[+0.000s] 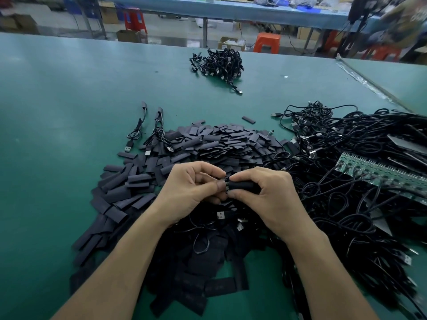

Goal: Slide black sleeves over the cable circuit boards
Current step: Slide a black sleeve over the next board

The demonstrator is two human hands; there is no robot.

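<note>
So, both hands are meeting over the near middle of the green table (57,112). The right hand (265,195) is pinching a black sleeve (242,185) between thumb and curled fingers. The left hand (194,192), fingers curled as well, is pinching a small cable end (227,184) right at the sleeve's mouth; fingertips are hiding most of it, so I can't tell how far in it's sitting.

Underneath and beyond the hands, a big pile of loose sleeves (208,144) is sprawling toward the left. A tangle of black cables (346,181) is crowding the right side and touching that pile, with a green board panel (381,169) lying on top of it. Two coiled cables (138,130) are sitting just left of the pile, and a cable bundle (219,65) is lying well apart near the far edge.

Past the table, an orange stool (268,42), a red stool (135,19) and cardboard boxes (129,35) are standing on the floor by a blue workbench (231,12).
</note>
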